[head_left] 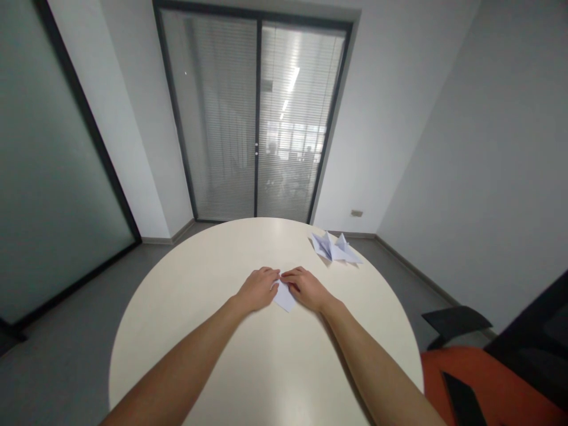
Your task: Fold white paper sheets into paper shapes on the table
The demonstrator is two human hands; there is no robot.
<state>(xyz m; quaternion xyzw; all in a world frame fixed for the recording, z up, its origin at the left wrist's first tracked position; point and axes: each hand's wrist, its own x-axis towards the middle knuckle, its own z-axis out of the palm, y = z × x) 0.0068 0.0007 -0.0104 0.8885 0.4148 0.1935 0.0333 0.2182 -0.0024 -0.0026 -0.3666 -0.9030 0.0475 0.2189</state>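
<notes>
A small folded piece of white paper (284,297) lies on the round cream table (213,278), its pointed lower end toward me. My left hand (261,287) is closed on its left edge, with the fingertips near the paper's top. From the other side, my right hand (306,287) grips the upper right edge, thumb and fingers together. The fingertips of both hands nearly meet at the top of the paper and hide that part of it.
Folded white paper shapes (335,248) stand near the table's far right edge. An orange chair (488,378) with black armrests is at the lower right. Beyond the table are glass doors with blinds (222,130) and white walls.
</notes>
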